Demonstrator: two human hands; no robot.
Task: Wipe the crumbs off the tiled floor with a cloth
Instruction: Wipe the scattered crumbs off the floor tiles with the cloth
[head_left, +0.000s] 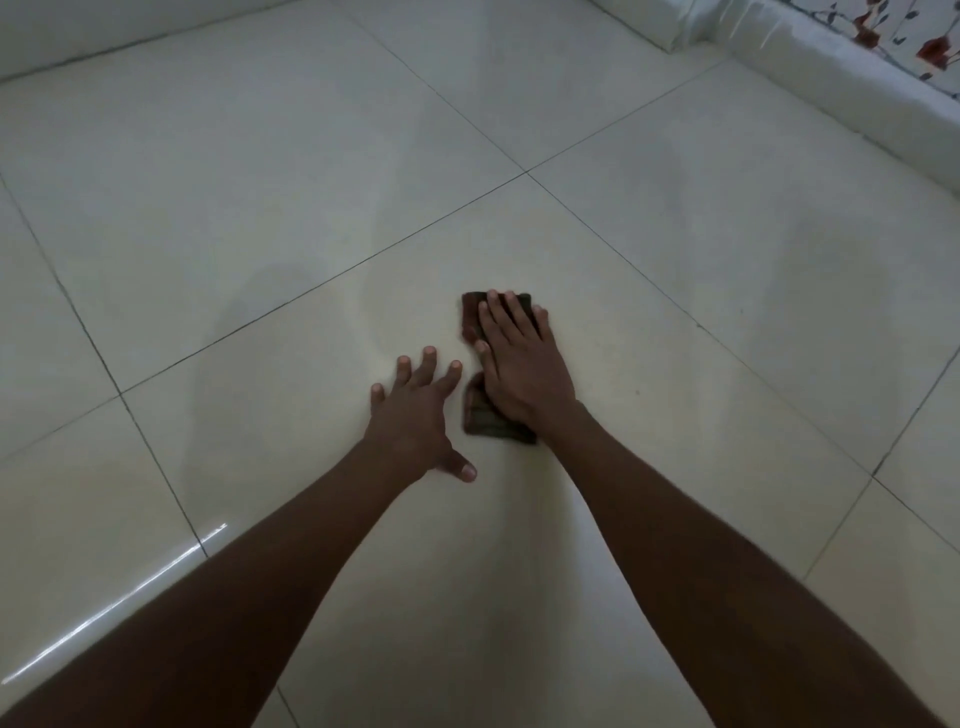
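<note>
Two hands, left hand, right hand, one dark cloth, crumbs perhaps too small to count

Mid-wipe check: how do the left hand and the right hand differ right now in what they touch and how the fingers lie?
The right hand lies flat on the dark folded cloth, fingers straight and close together; the left hand rests on the bare cream tiled floor, touching no cloth, fingers spread wide. The right hand reaches farther forward than the left hand. Both are palm down and open, side by side on the same tile.
</note>
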